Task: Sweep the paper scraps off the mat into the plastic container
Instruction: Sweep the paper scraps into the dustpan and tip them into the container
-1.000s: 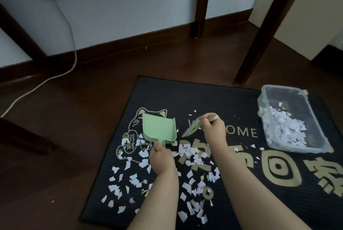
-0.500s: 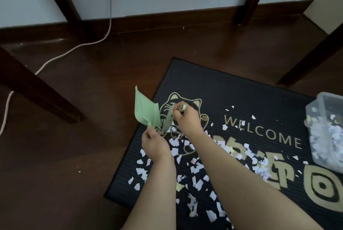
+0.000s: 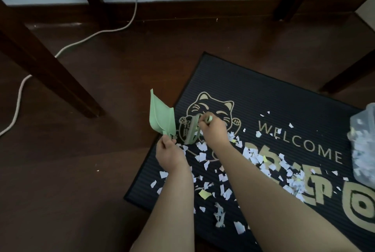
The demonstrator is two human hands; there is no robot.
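Two bare hands reach forward over the near left corner of a dark ribbed mat printed with a gold cat and the word WELCOME. The left hand has its fingers curled around the short handle of a pale green dustpan, which stands tipped up on its side just at the mat's left edge. The right hand grips a small green brush, bristles down on the cat design, just beside the dustpan. White paper scraps, with a few yellow bits among them, lie scattered across the mat around and between both forearms, thickest along the near half. At the far right edge of view a clear plastic container sits on the mat, only partly in frame, with a pile of white scraps showing through its wall. The mat lies on a dark wooden floor, where a white cable trails past dark furniture legs.
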